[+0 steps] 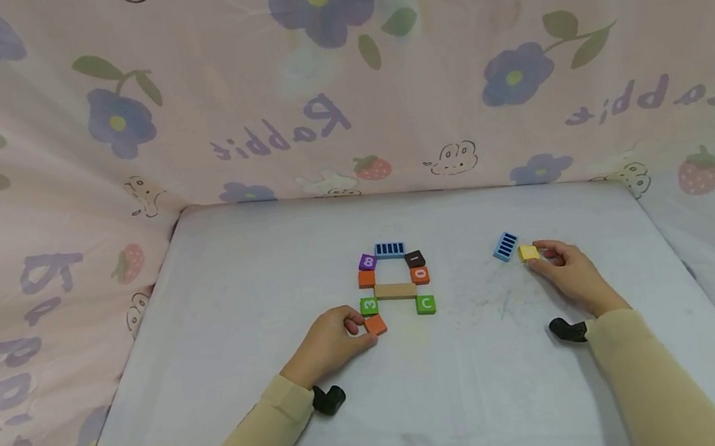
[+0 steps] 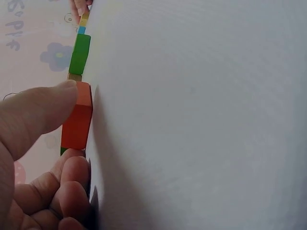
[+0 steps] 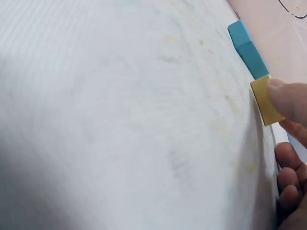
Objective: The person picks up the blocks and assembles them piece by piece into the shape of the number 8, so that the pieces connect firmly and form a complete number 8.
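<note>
My left hand pinches an orange block between thumb and fingers, beside a green block marked 3. In the left wrist view, the thumb lies on this block's near edge. My right hand pinches a yellow block, close to a blue block with dark bars. In the middle, blocks form an A-like outline: a barred blue block on top, purple 8 and orange at left, black, orange 0 and green C at right, a tan plank across.
A white-covered table carries everything. Patterned pink cloth rises at its back and sides. A black wrist device sits under the left cuff and another black device by the right one.
</note>
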`<state>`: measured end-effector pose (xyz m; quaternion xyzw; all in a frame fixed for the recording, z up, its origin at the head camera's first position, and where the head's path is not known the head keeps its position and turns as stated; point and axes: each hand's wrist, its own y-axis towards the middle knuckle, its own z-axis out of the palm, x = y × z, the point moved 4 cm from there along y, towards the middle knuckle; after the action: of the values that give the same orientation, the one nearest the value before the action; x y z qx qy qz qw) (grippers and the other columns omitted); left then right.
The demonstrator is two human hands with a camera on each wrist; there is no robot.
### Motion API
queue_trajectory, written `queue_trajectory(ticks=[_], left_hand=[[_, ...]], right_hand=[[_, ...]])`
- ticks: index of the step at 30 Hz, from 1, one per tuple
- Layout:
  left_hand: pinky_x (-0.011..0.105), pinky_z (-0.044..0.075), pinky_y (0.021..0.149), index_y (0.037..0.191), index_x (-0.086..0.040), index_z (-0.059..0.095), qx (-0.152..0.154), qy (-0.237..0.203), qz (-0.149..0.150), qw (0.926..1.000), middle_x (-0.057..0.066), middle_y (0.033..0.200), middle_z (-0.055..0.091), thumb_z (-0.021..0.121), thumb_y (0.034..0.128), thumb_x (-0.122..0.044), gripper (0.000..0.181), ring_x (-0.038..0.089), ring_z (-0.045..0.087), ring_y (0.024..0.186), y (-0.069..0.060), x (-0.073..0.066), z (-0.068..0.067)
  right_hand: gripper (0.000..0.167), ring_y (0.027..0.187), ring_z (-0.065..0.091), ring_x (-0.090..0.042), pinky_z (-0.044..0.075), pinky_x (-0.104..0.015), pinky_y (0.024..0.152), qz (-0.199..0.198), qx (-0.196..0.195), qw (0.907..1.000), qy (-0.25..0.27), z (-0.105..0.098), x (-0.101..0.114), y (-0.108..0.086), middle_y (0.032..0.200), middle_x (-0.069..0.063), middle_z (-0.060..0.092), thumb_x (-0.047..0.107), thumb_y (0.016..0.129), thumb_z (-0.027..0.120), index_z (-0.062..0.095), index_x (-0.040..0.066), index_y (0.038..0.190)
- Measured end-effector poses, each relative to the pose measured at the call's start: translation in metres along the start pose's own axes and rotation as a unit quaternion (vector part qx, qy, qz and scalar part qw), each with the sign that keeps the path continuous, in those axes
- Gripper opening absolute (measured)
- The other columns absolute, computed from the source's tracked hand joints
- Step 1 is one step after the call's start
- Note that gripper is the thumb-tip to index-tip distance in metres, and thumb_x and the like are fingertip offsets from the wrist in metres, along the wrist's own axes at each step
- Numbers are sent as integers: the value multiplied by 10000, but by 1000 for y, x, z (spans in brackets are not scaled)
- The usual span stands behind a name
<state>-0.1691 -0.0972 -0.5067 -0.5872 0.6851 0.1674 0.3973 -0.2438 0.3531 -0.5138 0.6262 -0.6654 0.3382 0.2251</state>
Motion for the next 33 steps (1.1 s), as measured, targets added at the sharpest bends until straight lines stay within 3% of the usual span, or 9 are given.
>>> queue_trajectory(ticks=[8,15,18,24,33], left_hand=[[313,433,675,1019,-129,644,-38,-49,-7,10000,-23,857,569,784,807,-367,348,162,510,773,0,-1,0],[316,435,675,1017,-130,643,-20,-33,-23,10000,-22,857,568,781,808,-376,351,161,510,772,1,0,0],[319,437,680,1018,-136,644,8,-46,-46,10000,-21,864,568,778,809,-384,351,163,511,775,1,0,0],[324,439,683,1012,-141,644,69,-85,-45,9999,-15,875,567,775,811,-392,348,170,512,782,1,0,-1],[322,439,683,1015,-129,642,49,-72,-6,10000,-15,865,567,776,810,-389,357,167,512,775,2,2,0]], right_hand=[[667,1121,372,-345,321,-494,893,-5,-4,9999,-100,1,-1,1,1359,-230,403,514,933,569,469,34,1385],[702,1253,324,-402,264,-589,1000,103,140,9998,-91,1,0,-1,1437,-255,340,547,901,599,477,29,1360],[687,1197,357,-378,299,-556,965,63,175,9996,-202,1,1,-3,1401,-241,386,543,893,614,500,25,1330],[609,955,374,-274,317,-393,755,-155,161,9983,-536,2,6,-7,1176,-177,496,518,893,632,564,23,1241],[640,988,429,-290,367,-418,785,75,14,9972,-750,4,4,-18,1183,-179,485,584,865,623,564,42,1200]])
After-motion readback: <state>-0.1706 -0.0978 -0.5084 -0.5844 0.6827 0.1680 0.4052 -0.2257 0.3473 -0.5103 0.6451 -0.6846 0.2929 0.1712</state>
